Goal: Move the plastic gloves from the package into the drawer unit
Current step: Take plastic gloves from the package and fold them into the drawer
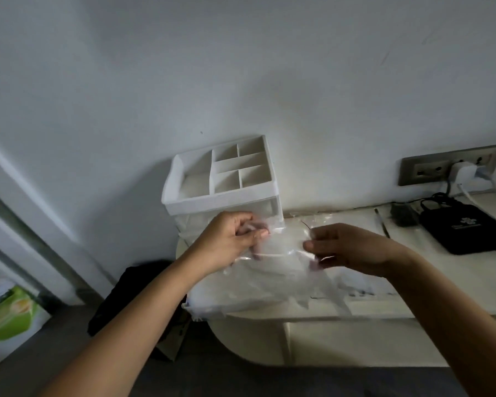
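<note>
Two hands (pixel 229 239) (pixel 352 247), one drawer unit (pixel 221 197)

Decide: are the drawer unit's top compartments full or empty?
Empty. Each compartment atop the drawer unit shows only bare white floor and walls.

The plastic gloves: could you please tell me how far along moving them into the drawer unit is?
Done: nothing visibly stored; top compartments of the drawer unit look empty. In hand: the left hand and right hand pinch clear plastic before it. Left: getting the gloves inside.
</note>
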Demonstrator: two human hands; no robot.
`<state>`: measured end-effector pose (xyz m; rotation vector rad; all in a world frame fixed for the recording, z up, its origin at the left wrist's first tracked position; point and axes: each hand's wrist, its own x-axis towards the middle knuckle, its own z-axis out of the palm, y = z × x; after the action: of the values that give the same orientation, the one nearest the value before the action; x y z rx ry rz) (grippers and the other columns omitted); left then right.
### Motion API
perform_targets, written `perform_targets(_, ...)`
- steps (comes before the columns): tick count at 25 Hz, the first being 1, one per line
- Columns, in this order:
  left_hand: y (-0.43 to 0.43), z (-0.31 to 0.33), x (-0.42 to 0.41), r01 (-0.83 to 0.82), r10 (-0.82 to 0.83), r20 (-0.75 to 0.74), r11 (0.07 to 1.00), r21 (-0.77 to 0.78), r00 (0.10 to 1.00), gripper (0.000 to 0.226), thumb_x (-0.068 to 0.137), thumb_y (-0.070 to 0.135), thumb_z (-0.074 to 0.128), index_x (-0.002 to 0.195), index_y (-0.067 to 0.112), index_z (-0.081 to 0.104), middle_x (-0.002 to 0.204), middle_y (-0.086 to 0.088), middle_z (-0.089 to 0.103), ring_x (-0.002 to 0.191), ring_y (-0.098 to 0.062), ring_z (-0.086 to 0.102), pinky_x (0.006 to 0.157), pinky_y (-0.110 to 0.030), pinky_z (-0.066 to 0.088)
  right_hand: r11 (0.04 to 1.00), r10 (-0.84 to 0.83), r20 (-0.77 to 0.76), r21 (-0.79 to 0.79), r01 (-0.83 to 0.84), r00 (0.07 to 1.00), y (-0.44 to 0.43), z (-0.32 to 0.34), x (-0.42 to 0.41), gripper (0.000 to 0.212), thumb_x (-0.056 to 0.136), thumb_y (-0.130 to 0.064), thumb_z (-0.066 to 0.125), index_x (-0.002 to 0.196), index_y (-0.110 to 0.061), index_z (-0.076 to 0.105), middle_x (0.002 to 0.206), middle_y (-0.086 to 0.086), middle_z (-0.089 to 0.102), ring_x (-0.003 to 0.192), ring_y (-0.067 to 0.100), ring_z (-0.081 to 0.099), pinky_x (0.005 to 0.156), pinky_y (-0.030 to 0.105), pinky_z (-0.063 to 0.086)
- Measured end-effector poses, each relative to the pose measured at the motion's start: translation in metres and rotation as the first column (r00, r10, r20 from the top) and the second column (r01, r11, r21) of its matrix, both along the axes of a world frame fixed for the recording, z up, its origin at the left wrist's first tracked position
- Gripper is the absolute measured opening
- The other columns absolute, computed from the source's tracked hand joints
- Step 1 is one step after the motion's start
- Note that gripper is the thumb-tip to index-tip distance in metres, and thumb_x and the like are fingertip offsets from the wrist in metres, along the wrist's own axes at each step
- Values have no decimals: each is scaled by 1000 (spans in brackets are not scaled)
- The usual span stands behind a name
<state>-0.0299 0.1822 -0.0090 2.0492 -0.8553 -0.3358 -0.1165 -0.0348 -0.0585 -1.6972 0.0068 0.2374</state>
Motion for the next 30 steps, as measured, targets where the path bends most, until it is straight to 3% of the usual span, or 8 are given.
perform_targets(5,24,-55,25,-289,284,-226,957,13,932,9,93,9,59,87,2,60,47,1,62,41,-7,59,41,-20,48,831,-481,194,-208,516,855,29,0,27,23,88,-26,65,78,-5,63,59,1,61,55,12,59,66,32,54)
perform_targets(9,32,-79,46,-460,450,-264,887,26,853,16,97,11,53,83,6,61,48,0,64,41,-11,60,47,-26,53,574,-458,598,-367,733,658,63,4,33,8,89,-23,62,86,-15,60,76,-3,62,67,10,55,57,18,41)
perform_targets(12,39,-90,56,-509,517,-146,856,91,844,24,98,22,51,82,6,61,58,-6,68,46,-18,63,58,-36,58,695,-147,606,-499,518,782,106,-11,41,19,91,-9,53,103,-16,67,99,0,67,88,15,61,79,26,48)
perform_targets(14,43,-93,56,-500,510,-21,849,171,860,26,99,25,49,84,6,59,63,-7,68,46,-14,62,51,-28,55,703,71,518,-632,325,853,123,-30,50,41,89,3,44,121,-15,62,123,3,62,112,17,57,94,22,41)
perform_targets(19,49,-92,55,-513,485,169,807,292,858,20,96,25,53,89,7,56,84,-13,68,67,-23,66,62,-36,57,594,259,254,-803,54,932,121,-64,69,49,98,-6,36,146,-17,33,154,2,30,141,15,26,109,17,13)
perform_targets(24,49,-62,40,-594,290,616,715,369,732,27,93,28,57,116,14,51,104,-1,66,97,-19,64,72,-28,48,444,315,14,-886,-135,949,125,-78,88,48,100,-23,37,147,-20,27,156,4,21,143,24,18,116,40,11)
perform_targets(27,37,-65,32,-453,216,555,826,336,804,14,93,24,57,103,14,60,95,0,67,87,-16,63,70,-24,46,462,303,-5,-874,-151,953,131,-86,97,52,97,-29,39,147,-26,25,157,2,17,144,22,16,115,47,9)
perform_targets(30,26,-94,33,-308,137,326,767,562,935,25,93,10,49,116,8,58,116,-10,63,106,-23,59,90,-29,46,549,286,-5,-819,-168,958,134,-86,98,53,97,-28,40,148,-23,26,156,2,22,143,21,19,114,51,6)
